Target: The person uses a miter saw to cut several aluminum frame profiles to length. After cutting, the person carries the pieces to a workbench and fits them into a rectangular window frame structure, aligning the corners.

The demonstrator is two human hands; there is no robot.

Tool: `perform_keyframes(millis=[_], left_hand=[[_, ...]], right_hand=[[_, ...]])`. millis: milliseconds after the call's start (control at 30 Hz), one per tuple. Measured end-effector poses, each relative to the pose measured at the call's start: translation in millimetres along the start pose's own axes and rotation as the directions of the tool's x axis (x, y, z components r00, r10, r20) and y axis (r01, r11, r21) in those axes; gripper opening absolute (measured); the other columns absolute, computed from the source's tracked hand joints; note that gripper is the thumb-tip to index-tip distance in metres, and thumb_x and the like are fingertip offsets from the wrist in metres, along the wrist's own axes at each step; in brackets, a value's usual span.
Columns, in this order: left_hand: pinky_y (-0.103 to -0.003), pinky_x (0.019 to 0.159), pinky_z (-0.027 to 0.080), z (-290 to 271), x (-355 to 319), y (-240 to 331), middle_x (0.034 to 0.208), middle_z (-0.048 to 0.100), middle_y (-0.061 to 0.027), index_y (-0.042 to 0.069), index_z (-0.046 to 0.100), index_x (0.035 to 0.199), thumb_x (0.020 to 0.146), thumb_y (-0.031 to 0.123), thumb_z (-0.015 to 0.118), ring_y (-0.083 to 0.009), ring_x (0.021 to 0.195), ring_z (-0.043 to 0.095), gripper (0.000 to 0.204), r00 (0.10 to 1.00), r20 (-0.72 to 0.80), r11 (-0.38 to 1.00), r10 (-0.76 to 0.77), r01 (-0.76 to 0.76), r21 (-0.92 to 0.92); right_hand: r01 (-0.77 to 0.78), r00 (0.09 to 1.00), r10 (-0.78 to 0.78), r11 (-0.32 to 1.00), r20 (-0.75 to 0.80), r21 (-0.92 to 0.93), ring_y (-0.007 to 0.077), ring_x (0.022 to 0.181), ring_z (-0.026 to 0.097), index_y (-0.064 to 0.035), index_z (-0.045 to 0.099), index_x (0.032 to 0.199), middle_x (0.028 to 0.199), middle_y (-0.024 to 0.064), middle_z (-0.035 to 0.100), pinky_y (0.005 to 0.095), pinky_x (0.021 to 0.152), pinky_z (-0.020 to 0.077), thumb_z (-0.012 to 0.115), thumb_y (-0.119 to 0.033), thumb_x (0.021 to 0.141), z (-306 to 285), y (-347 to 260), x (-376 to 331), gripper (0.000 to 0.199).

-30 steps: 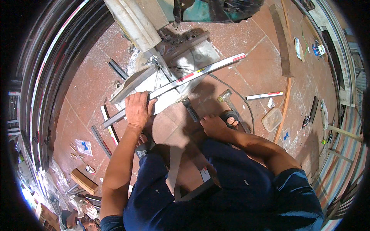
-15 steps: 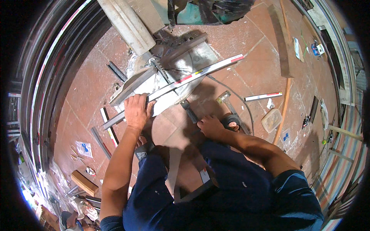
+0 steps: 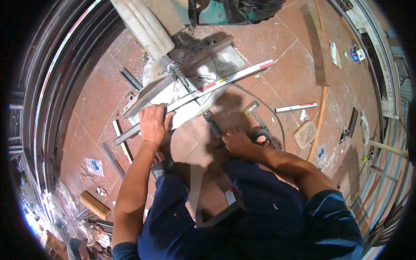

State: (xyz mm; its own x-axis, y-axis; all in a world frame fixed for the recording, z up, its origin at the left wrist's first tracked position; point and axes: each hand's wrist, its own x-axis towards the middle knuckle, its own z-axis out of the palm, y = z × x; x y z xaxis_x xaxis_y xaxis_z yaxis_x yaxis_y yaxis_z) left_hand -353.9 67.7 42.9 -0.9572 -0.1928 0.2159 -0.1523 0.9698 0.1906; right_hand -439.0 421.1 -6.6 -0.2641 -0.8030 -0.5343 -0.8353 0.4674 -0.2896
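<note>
A miter saw (image 3: 151, 93) with a toothed blade and pale metal base stands on the floor ahead of me. Across its base lies a long silver metal bar (image 3: 186, 100), slanting up to the right, with red, white and yellow label strips along it. My left hand (image 3: 152, 123) is closed over the bar left of the blade, its fingers over the top and the thumb alongside. At the front of the saw a black handle (image 3: 213, 124) juts toward me. My right hand (image 3: 237, 142) is closed at its near end; the fingertips are partly hidden.
A hammer (image 3: 252, 110) lies beside my right foot, near a dark cable (image 3: 277, 122). Short metal offcuts (image 3: 123, 142) lie to the left, another offcut (image 3: 297, 107) and a plastic container (image 3: 305, 134) to the right. Long profiles (image 3: 47, 86) line the left side. A wooden block (image 3: 95, 206) sits lower left.
</note>
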Motion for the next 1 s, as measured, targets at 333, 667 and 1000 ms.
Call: perform_keyframes(millis=[333,667,1000], left_hand=[[-0.045,0.092,0.044,-0.9,-0.7,-1.0,0.105,0.066,-0.0121,0.005,0.069,0.122,0.097,0.043,0.074,-0.0312,0.101,0.062,0.045,1.000,0.019,1.000,0.001,0.000,-0.013],[-0.046,0.091,0.044,1.6,-0.7,-2.1,0.104,0.066,-0.0123,0.005,0.069,0.123,0.096,0.043,0.075,-0.0313,0.100,0.061,0.046,1.000,0.006,1.000,0.015,-0.015,0.004],[-0.046,0.091,0.044,1.1,-1.1,-1.2,0.104,0.066,-0.0117,0.007,0.069,0.123,0.096,0.043,0.074,-0.0319,0.100,0.061,0.045,0.999,0.032,1.000,-0.002,0.002,-0.005]], right_hand=[[0.019,1.000,-0.018,0.997,-0.016,0.069,0.0365,0.110,0.071,-0.0059,0.068,0.120,0.115,0.0175,0.070,0.0528,0.093,0.0585,0.062,-0.019,0.096,5.4,0.5,0.2,0.028],[-0.094,0.984,0.104,0.993,-0.145,0.075,0.0392,0.105,0.072,-0.0059,0.064,0.120,0.115,0.0193,0.070,0.0544,0.087,0.0585,0.069,-0.021,0.094,6.9,18.5,-2.7,0.030],[-0.264,0.910,0.336,0.921,-0.243,0.287,0.0427,0.107,0.070,-0.0041,0.061,0.112,0.115,0.0219,0.069,0.0526,0.089,0.0577,0.076,-0.026,0.093,-15.6,58.7,0.8,0.033]])
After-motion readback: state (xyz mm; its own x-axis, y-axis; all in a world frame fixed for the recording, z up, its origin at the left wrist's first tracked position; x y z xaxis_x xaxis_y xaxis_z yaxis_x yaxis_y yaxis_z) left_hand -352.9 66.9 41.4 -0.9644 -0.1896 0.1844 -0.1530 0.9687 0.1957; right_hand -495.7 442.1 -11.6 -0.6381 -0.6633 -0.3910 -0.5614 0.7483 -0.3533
